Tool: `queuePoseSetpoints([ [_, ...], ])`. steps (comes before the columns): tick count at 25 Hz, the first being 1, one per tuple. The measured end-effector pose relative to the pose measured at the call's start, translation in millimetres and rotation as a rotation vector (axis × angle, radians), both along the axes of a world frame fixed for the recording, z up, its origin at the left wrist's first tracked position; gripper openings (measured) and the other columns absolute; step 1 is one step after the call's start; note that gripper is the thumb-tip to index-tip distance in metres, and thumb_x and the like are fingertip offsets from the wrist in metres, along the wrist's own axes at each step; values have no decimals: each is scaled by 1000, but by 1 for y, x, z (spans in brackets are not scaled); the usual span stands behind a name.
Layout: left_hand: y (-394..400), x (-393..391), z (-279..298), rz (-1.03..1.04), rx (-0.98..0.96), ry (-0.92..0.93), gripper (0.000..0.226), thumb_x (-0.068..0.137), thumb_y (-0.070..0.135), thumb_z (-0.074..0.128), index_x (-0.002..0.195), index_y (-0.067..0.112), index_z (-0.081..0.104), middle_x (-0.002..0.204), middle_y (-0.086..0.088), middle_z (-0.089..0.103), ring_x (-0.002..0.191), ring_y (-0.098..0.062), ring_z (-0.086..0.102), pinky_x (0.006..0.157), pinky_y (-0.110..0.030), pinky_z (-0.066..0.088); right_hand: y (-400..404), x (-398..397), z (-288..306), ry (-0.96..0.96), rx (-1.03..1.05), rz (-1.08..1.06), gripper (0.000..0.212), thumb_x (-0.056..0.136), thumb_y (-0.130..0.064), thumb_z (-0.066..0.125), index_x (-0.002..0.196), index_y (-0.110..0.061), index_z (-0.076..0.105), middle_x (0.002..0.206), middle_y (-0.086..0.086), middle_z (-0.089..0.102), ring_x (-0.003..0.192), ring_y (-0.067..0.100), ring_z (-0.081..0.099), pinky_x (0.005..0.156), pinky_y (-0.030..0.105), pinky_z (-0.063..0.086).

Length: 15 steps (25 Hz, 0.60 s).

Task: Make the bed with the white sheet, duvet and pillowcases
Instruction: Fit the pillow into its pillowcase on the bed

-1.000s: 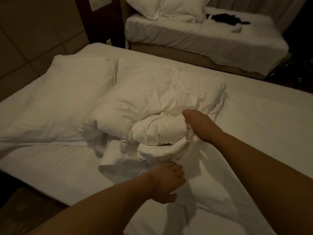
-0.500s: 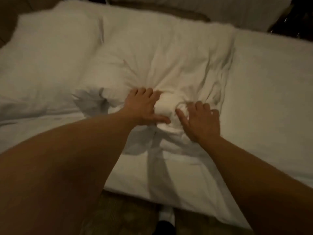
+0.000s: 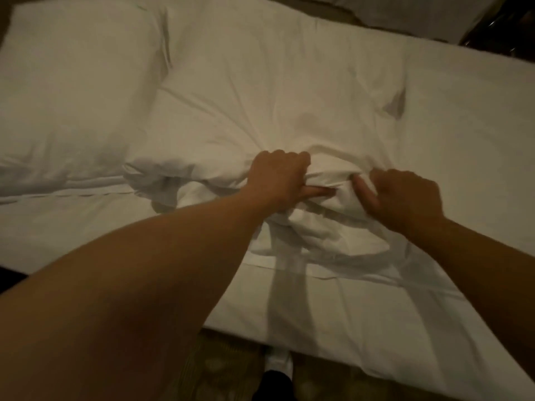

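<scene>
Pillowcase (image 3: 324,180) fabric is bunched in both my hands at the near edge of the second pillow (image 3: 275,91), which lies across the bed (image 3: 362,319) just right of the already dressed pillow (image 3: 75,91). My left hand (image 3: 278,176) has its fingers curled over the top of the gathered cloth with the thumb pointing right underneath it, so that grip is closed on the pillowcase. My right hand (image 3: 402,195) pinches the same bunch from the other side, thumb up against the fold. The two grips sit close together, a short span of cloth between them.

The pillow's long axis runs left to right, and its bulk lies directly away from me, beyond both grips. The loose open end of the case trails toward me over the white sheet (image 3: 463,140). I judge this to be the stuffing step: the cloth likely needs working toward me over the pillow's end. Both hands are about equally near the pillow. No duvet is plainly visible here.
</scene>
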<state>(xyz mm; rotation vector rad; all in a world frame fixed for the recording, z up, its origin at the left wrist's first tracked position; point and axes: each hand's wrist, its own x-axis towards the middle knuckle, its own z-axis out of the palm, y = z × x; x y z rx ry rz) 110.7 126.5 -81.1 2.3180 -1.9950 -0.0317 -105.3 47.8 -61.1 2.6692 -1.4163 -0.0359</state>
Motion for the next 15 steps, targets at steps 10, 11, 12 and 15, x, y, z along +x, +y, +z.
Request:
queuePoseSetpoints([
  [10,131,128,-36,453,-538,-62,50,95,55,40,105,7,54,107,-18,54,102,-38,50,92,-49,39,101,151,-37,-247,-68,169,67,94,-62,25,137,-18,55,134,9,56,124,34,49,105,59,29],
  [11,135,130,-47,513,-569,-28,49,97,53,38,99,6,53,101,-19,52,98,-39,50,89,-50,41,107,158,-46,-220,-87,151,68,95,-62,23,137,-19,55,133,7,57,124,33,49,106,61,28],
  [12,134,123,-57,518,-608,42,49,97,52,38,96,6,53,98,-19,51,95,-39,51,87,-50,42,110,162,-54,-215,-115,130,67,96,-61,23,134,-18,57,129,7,59,123,33,50,106,61,28],
  [15,120,84,-72,531,-651,252,55,94,58,34,103,6,52,105,-15,52,98,-35,50,86,-45,43,110,164,-65,-241,-223,112,57,96,-58,28,117,-18,63,114,7,62,112,32,55,102,59,33],
])
